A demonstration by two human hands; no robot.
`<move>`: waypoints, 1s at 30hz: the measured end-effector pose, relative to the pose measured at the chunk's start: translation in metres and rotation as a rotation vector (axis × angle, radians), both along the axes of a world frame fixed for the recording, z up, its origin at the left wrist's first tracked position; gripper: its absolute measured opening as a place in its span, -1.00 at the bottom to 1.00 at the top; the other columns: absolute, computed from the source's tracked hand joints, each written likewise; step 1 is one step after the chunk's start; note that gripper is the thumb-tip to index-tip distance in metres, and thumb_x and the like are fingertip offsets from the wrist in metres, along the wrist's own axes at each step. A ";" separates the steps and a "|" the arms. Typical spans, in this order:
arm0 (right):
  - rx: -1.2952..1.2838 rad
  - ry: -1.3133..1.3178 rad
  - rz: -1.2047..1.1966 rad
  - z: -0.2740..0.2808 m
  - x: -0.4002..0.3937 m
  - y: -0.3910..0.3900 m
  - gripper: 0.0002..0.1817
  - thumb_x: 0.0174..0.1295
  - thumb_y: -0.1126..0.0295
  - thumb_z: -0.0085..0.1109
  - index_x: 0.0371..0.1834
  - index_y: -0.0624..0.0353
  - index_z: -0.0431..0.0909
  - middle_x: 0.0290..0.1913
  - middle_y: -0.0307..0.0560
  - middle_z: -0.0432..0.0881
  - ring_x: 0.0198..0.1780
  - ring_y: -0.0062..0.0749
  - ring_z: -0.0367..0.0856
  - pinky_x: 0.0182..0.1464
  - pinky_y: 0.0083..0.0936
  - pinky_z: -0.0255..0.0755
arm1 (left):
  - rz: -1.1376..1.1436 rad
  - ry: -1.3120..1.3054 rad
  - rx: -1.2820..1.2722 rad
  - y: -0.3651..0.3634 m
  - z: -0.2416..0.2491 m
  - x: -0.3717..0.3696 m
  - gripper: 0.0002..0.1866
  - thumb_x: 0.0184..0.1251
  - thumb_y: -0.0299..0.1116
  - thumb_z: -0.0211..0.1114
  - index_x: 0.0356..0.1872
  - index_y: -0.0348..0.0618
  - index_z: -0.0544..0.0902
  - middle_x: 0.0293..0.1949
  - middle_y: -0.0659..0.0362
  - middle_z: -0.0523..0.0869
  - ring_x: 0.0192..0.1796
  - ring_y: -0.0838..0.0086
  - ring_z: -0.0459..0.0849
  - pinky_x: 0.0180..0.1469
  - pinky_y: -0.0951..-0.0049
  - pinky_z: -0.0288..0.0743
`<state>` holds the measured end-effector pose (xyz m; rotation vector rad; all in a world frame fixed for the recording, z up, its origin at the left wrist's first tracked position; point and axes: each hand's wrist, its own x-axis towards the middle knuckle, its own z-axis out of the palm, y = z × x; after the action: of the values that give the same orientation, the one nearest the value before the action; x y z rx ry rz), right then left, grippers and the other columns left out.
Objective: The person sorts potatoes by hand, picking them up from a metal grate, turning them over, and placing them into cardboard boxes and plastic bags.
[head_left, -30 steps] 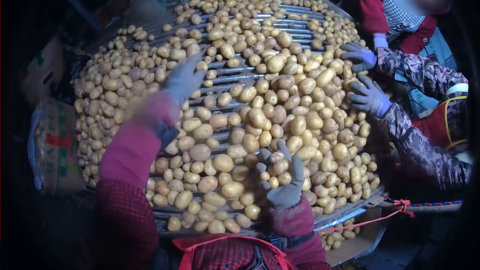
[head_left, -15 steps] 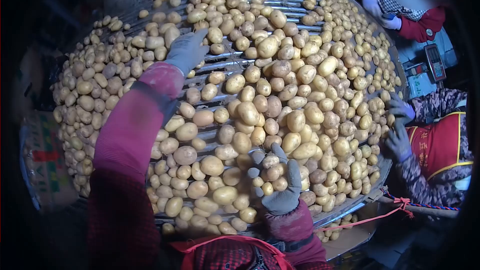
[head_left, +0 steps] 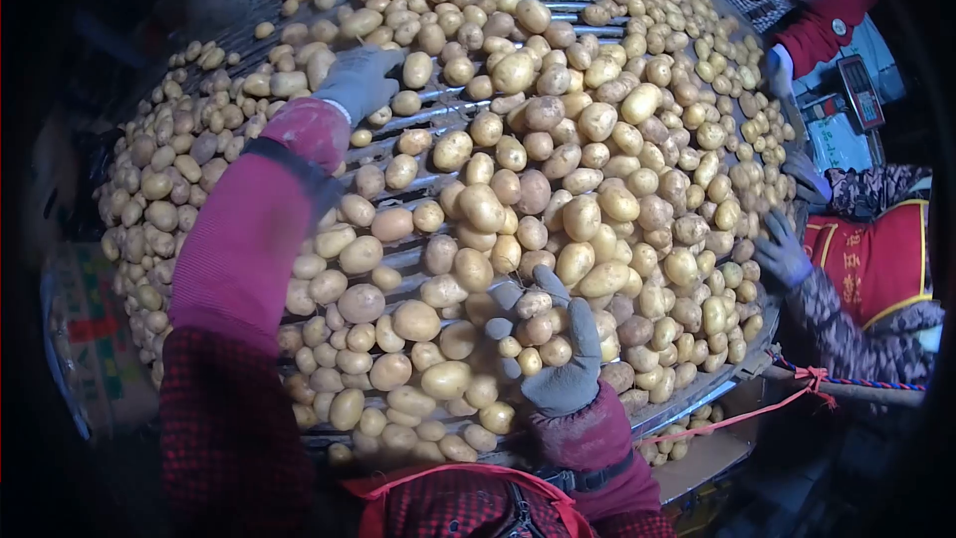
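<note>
Below the head camera, a wide roller sorting table (head_left: 468, 125) of metal bars is heaped with pale yellow potatoes (head_left: 558, 189), from egg-small to fist-large. The person's right hand (head_left: 546, 349), in a grey work glove, lies palm up at the near edge of the pile, fingers curled loosely around a cluster of small potatoes (head_left: 538, 334) cupped in the palm, with larger ones touching it on every side. The left hand (head_left: 360, 80), also grey-gloved at the end of a pink sleeve (head_left: 254, 229), reaches far across the table and rests flat, fingers spread and holding nothing, on potatoes near the far left of the heap.

These potatoes look firm, dense and smooth-skinned (dusty rather than wet), so they should roll readily on the bars and bruise if dropped; small ones are best scooped several at a time, larger ones wrapped around the middle.

At the right edge, a co-worker's gloved hands (head_left: 782, 254) in camouflage sleeves touch the pile, and another person in red stands beyond. A red cord (head_left: 757, 410) runs below the table's near corner.
</note>
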<state>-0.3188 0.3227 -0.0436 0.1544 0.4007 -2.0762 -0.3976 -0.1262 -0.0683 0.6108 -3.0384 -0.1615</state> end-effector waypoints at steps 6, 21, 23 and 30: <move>0.202 0.301 -0.011 0.000 0.000 0.001 -0.36 0.74 0.03 -0.34 0.74 0.12 0.07 0.49 0.19 0.45 0.32 -0.06 0.63 0.05 -0.39 0.68 | 0.011 0.005 0.051 0.001 0.011 0.004 -0.66 0.30 -0.24 0.43 0.07 -0.05 0.72 -0.08 -0.02 0.82 0.03 0.07 0.80 0.10 0.11 0.63; 0.054 0.048 0.047 0.002 0.003 0.004 -0.35 0.72 -0.05 -0.32 0.74 0.00 0.10 0.49 0.18 0.45 0.27 -0.10 0.65 0.01 -0.39 0.69 | 0.362 -0.029 0.478 0.026 0.033 0.118 -0.80 0.37 -0.29 0.40 -0.05 -0.07 0.71 -0.21 -0.02 0.80 -0.13 0.18 0.79 -0.03 0.15 0.65; -0.031 0.012 0.043 -0.002 0.000 0.002 -0.38 0.74 0.01 -0.37 0.73 0.06 0.11 0.49 0.20 0.46 0.29 -0.09 0.66 0.08 -0.38 0.71 | 0.312 -0.023 0.442 0.025 0.030 0.112 -0.80 0.37 -0.29 0.41 -0.06 -0.07 0.70 -0.23 -0.01 0.79 -0.15 0.19 0.79 -0.06 0.14 0.65; 0.068 0.242 0.010 -0.003 0.002 0.002 -0.42 0.73 0.17 -0.26 0.71 0.13 0.12 0.50 0.20 0.46 0.30 -0.13 0.65 0.09 -0.38 0.69 | 0.221 -0.054 0.541 0.028 0.040 0.100 -0.70 0.36 -0.22 0.51 0.00 -0.07 0.68 -0.12 0.11 0.75 -0.05 0.33 0.69 0.08 0.26 0.58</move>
<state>-0.3173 0.3250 -0.0470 -0.0598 0.6183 -2.0788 -0.2974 -0.0979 -0.0280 0.9812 -2.9378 -0.9877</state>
